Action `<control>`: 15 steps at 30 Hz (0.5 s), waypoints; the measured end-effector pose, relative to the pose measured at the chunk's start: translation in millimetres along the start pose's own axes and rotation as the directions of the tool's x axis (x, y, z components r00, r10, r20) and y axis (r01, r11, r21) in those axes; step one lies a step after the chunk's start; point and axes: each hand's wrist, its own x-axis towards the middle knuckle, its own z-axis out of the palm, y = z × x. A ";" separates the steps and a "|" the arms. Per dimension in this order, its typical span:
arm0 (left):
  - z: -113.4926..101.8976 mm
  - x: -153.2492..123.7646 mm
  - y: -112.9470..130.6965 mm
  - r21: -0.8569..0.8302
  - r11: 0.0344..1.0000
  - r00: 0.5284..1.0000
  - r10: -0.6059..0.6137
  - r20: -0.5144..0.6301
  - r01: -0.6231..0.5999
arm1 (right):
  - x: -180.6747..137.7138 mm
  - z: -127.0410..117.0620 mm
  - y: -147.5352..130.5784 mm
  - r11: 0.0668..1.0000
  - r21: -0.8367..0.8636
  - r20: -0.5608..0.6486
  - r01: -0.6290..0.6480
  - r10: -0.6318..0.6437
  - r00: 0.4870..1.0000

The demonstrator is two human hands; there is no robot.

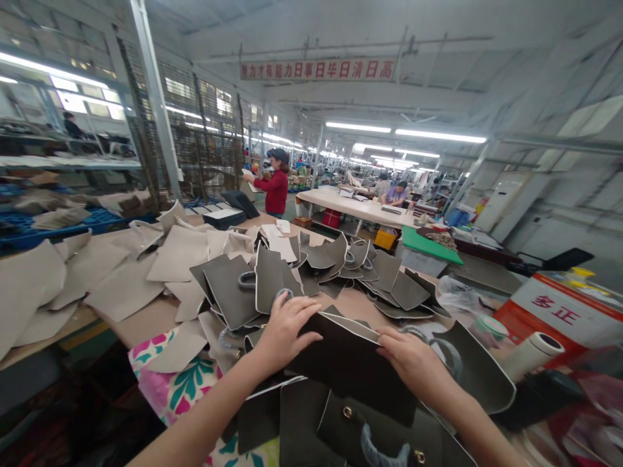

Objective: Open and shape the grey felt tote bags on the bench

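A dark grey-brown bag panel (360, 363) with pale cut edges stands tilted in front of me. My right hand (413, 360) pinches its top edge near the right corner. At the panel's left end, my left hand (287, 327) is open, thumb and fingers apart; whether its fingertips touch the edge I cannot tell. Nearest me lies another dark bag piece (379, 425) with gold-coloured rings and a plastic-wrapped handle (382, 447). Beyond my left hand, more dark panels (233, 292) lean together, one with a looped handle.
Beige panels (180, 253) cover the table's left side, and dark bag pieces (394, 279) are heaped beyond my hands. A floral cloth (175, 370) hangs at the near edge. At right are a white tumbler (535, 353) and an orange-and-white box (559, 311). A person in red (276, 188) stands farther off.
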 end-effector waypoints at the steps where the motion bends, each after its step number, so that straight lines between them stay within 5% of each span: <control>1: -4.4 1.4 -4.2 -0.043 0.999 0.995 -0.013 0.098 0.017 | 2.1 -4.8 4.0 0.999 0.013 0.029 0.043 -0.043 0.999; 5: -7.8 3.2 -10.0 -0.259 0.965 0.961 0.022 0.275 0.052 | 10.2 -13.5 13.3 0.990 0.010 0.106 0.143 -0.144 0.984; 10: -5.3 0.0 -11.5 -0.431 0.898 0.932 0.079 0.353 0.087 | 13.4 -12.9 9.0 0.980 -0.191 0.017 0.059 -0.057 0.998; 15: 3.3 1.3 -5.5 -0.281 0.956 0.900 0.046 0.433 0.086 | 13.5 -11.1 -3.6 0.960 -0.271 -0.061 0.066 -0.086 0.994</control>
